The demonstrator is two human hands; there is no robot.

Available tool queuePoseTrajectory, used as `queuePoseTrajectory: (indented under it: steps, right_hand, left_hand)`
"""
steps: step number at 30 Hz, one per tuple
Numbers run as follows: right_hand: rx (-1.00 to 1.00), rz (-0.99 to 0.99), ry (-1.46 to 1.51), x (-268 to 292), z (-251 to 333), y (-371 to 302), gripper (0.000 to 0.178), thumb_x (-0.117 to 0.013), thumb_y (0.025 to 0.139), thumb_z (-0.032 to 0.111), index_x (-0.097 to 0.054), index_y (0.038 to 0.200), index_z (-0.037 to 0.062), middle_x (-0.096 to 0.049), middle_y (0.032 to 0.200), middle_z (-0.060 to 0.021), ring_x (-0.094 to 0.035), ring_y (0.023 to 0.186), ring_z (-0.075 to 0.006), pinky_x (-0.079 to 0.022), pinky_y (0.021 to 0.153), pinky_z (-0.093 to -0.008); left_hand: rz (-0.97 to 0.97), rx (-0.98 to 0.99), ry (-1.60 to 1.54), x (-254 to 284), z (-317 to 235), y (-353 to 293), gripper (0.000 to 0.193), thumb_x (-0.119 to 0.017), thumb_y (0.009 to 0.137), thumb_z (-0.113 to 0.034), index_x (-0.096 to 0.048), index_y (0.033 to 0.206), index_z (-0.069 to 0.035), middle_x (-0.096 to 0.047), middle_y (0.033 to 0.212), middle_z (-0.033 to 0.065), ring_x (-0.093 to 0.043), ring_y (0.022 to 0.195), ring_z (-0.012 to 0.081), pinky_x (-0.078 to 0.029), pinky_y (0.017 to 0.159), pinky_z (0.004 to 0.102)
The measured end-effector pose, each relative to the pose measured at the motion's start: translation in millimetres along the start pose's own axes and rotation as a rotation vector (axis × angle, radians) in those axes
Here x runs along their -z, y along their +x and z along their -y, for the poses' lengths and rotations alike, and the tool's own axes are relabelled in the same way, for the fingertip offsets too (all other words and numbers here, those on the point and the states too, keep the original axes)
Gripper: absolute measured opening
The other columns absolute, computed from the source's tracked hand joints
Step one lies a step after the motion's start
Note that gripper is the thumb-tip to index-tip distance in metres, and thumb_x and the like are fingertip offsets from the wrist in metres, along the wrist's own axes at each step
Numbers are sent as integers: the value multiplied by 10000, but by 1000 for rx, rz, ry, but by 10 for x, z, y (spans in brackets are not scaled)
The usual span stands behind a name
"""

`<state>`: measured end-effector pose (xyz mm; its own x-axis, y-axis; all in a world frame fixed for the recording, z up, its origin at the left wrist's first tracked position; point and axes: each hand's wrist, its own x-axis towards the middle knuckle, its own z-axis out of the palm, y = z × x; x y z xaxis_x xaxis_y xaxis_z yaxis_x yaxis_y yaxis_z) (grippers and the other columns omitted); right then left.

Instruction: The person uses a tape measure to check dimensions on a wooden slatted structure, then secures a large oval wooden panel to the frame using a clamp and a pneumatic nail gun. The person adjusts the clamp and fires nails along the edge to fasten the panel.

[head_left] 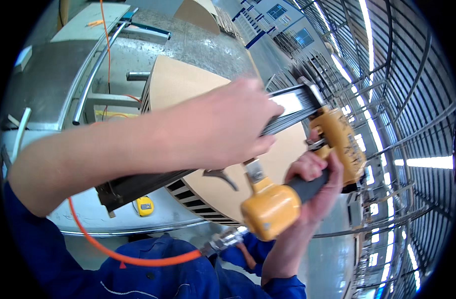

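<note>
A yellow pneumatic nail gun is held up in front of me, tilted, with its long dark magazine reaching down to the left. My right hand wraps round its black-gripped handle. Across the magazine lies my left hand, slightly blurred, its fingers closed on the metal rail near the gun's head. Any small piece between those fingers is hidden. An orange air hose joins the handle's end through a metal coupling. Beneath the gun lies a light brown curved wooden piece with dark slots along its edge.
A yellow tape measure lies on the pale worktable near its front edge. Metal tubes and another table stand at the left. A brown curved board and racks are farther off.
</note>
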<state>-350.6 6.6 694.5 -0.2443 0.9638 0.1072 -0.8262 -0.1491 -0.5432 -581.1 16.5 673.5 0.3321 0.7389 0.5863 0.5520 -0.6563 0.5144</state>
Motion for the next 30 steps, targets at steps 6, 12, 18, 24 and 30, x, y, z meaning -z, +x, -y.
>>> queuePoseTrajectory:
  steps: [6,12,18,24,30]
  right_hand:
    - [-7,-34,100,973,-398,-230,542,-597,963,252,-486,1429,-1,-473,707,20,-497,619,-111,-426,607,-266]
    - [-31,-104,138,1506,-569,-458,547,-562,954,265,-469,1439,30,-463,689,24,-498,612,-111,-424,622,-274]
    - [-42,-126,154,1840,-642,-681,557,-554,942,238,-480,1449,21,-477,712,8,-504,626,-130,-432,642,-300]
    - [-63,-78,201,2001,-650,-763,565,-549,934,219,-480,1453,5,-487,716,1,-510,629,-141,-433,657,-304]
    - [-71,-141,176,2062,-650,-805,591,-555,929,264,-478,1456,7,-467,697,10,-492,603,-123,-406,611,-285]
  left_hand:
    - [82,-15,-118,-417,212,-331,389,-662,971,-205,-657,1314,-23,-571,1175,236,-635,1026,373,-526,914,430]
    - [250,80,-157,-652,176,-409,402,-659,957,-136,-646,1353,-70,-540,1295,218,-636,1079,345,-535,938,412]
    - [522,99,-28,-764,133,-175,695,-725,887,-93,-479,1528,-201,-488,1412,178,-571,1251,337,-498,1058,420]
    - [734,64,-12,-902,186,119,786,-845,802,-149,-502,1501,-255,-492,1417,134,-563,1257,313,-514,1031,406]
    - [740,44,-181,-1074,340,175,741,-905,743,-178,-567,1401,-213,-502,1379,105,-566,1175,273,-524,942,369]
